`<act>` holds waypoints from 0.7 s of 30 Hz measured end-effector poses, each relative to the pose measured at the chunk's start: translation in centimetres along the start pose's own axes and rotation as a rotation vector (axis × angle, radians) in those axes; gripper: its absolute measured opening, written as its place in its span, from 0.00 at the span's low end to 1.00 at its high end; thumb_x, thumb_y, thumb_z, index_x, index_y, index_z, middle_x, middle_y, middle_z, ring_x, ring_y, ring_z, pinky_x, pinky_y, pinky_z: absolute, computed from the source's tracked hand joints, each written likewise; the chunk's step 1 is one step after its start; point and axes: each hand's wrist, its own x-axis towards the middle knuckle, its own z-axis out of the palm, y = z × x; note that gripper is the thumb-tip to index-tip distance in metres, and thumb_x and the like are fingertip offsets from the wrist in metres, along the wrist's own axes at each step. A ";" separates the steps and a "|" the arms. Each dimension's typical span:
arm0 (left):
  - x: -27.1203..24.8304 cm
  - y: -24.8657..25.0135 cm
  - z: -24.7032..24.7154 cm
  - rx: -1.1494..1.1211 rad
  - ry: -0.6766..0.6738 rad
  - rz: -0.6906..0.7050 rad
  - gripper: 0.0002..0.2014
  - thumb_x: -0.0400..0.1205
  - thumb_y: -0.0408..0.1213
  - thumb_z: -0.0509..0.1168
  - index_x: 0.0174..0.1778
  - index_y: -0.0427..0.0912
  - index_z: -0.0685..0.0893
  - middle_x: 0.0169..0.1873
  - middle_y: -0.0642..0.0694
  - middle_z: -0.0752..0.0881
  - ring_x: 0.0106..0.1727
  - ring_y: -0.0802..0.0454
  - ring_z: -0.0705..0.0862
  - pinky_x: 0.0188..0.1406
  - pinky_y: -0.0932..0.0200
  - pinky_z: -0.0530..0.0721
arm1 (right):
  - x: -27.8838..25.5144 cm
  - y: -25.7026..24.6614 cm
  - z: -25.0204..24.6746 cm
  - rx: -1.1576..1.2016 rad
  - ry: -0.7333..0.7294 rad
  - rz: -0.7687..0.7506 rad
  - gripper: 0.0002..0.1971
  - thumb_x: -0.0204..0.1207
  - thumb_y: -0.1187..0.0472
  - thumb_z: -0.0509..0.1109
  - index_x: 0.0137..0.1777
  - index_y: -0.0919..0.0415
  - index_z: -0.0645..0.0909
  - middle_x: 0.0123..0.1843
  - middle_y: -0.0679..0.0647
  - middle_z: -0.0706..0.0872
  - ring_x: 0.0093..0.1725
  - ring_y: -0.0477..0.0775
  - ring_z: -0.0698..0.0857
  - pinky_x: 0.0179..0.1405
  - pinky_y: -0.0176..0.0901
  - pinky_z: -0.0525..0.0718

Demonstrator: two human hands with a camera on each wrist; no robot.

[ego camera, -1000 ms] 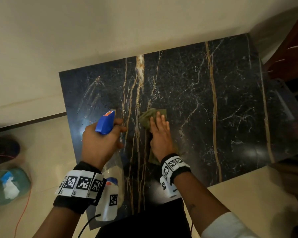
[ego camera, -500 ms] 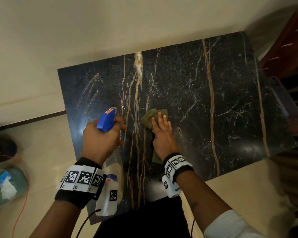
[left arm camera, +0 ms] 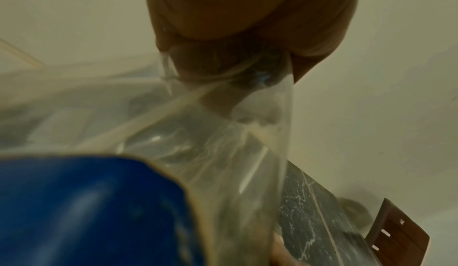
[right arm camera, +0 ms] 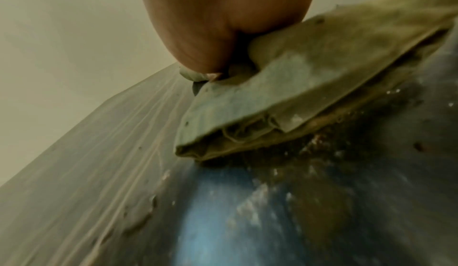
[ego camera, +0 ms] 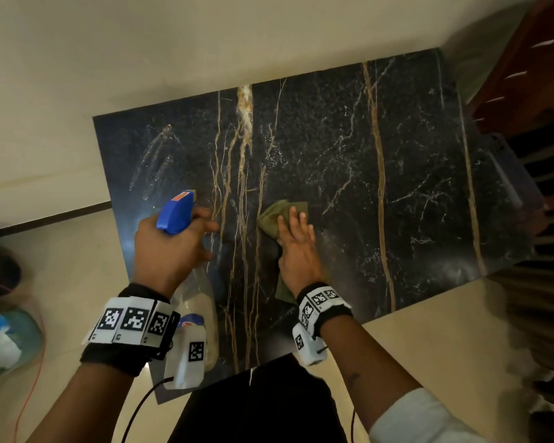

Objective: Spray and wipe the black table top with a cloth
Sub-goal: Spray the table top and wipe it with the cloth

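The black marble table top [ego camera: 349, 161] with gold veins fills the middle of the head view. My left hand [ego camera: 170, 247] grips a clear spray bottle [ego camera: 199, 302] with a blue trigger head [ego camera: 176, 212], held over the table's left part, nozzle pointing away from me. In the left wrist view the bottle [left arm camera: 198, 152] and its blue label fill the frame. My right hand [ego camera: 296, 247] lies flat with straight fingers on a folded olive-green cloth [ego camera: 275, 219], pressing it on the table centre. The right wrist view shows the cloth [right arm camera: 285, 93] under my palm, with wet droplets on the table top [right arm camera: 99, 172].
A cream wall [ego camera: 205, 43] runs behind the table. Brown wooden furniture [ego camera: 531, 91] stands at the right edge. On the tiled floor [ego camera: 61, 251] at left sit a blurred bluish-green object [ego camera: 7, 340] and a red wire. Spray streaks [ego camera: 154, 158] mark the table's left part.
Both hands have stayed almost in place; my right hand with the cloth has shifted slightly across the table. The head view has drifted a little.
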 end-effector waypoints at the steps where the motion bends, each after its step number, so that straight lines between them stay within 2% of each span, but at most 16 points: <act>1: -0.2 0.0 0.0 0.008 0.006 -0.006 0.06 0.82 0.28 0.70 0.53 0.37 0.89 0.41 0.54 0.93 0.30 0.46 0.90 0.23 0.68 0.84 | -0.4 -0.5 0.3 -0.005 -0.023 -0.048 0.40 0.75 0.77 0.62 0.87 0.57 0.59 0.90 0.57 0.48 0.89 0.60 0.44 0.87 0.54 0.38; 3: -0.8 -0.1 0.0 0.025 0.006 -0.005 0.06 0.83 0.29 0.69 0.55 0.37 0.89 0.38 0.61 0.92 0.33 0.43 0.90 0.23 0.69 0.83 | -0.8 -0.7 0.2 -0.025 -0.068 -0.116 0.42 0.72 0.77 0.61 0.87 0.57 0.59 0.90 0.56 0.47 0.89 0.60 0.44 0.87 0.55 0.40; 5: -1.5 -0.3 0.3 0.032 0.002 -0.002 0.07 0.83 0.29 0.69 0.56 0.36 0.88 0.37 0.62 0.92 0.35 0.42 0.90 0.23 0.69 0.83 | -0.8 0.3 -0.5 -0.053 -0.086 -0.125 0.42 0.72 0.77 0.62 0.88 0.56 0.58 0.90 0.56 0.46 0.89 0.59 0.43 0.88 0.56 0.41; 10: -3.4 -0.8 0.4 0.064 0.023 0.034 0.06 0.83 0.29 0.69 0.54 0.38 0.89 0.41 0.53 0.92 0.31 0.45 0.90 0.22 0.68 0.83 | -0.4 2.7 -2.0 -0.024 0.018 0.080 0.40 0.75 0.74 0.62 0.88 0.57 0.57 0.90 0.58 0.47 0.89 0.61 0.43 0.88 0.55 0.39; 12: -4.3 -1.0 0.5 0.065 0.019 0.040 0.05 0.84 0.30 0.69 0.53 0.40 0.88 0.43 0.51 0.92 0.30 0.46 0.90 0.22 0.69 0.83 | -0.9 1.9 -1.7 -0.006 0.005 0.091 0.39 0.76 0.74 0.61 0.88 0.57 0.56 0.90 0.59 0.46 0.89 0.62 0.42 0.88 0.57 0.40; 15: -5.3 -1.3 0.9 0.052 0.008 0.023 0.05 0.84 0.30 0.68 0.52 0.40 0.89 0.44 0.52 0.92 0.35 0.46 0.91 0.22 0.69 0.83 | -3.0 0.1 -0.6 0.006 -0.078 -0.056 0.41 0.75 0.76 0.63 0.88 0.57 0.55 0.90 0.57 0.44 0.89 0.62 0.41 0.88 0.58 0.42; 18: -6.5 -1.5 1.6 0.054 0.002 0.019 0.05 0.83 0.30 0.69 0.48 0.43 0.89 0.44 0.52 0.92 0.35 0.45 0.91 0.22 0.69 0.83 | -4.9 0.3 -0.5 -0.040 -0.190 -0.206 0.41 0.76 0.75 0.63 0.88 0.57 0.53 0.90 0.55 0.43 0.89 0.60 0.41 0.88 0.57 0.42; 21: -7.5 -1.9 2.3 0.040 -0.004 0.023 0.08 0.83 0.29 0.69 0.45 0.48 0.87 0.45 0.50 0.92 0.36 0.43 0.90 0.21 0.69 0.83 | -4.8 2.2 -1.2 -0.065 -0.143 -0.173 0.40 0.77 0.76 0.60 0.88 0.55 0.55 0.90 0.55 0.44 0.89 0.59 0.42 0.88 0.54 0.40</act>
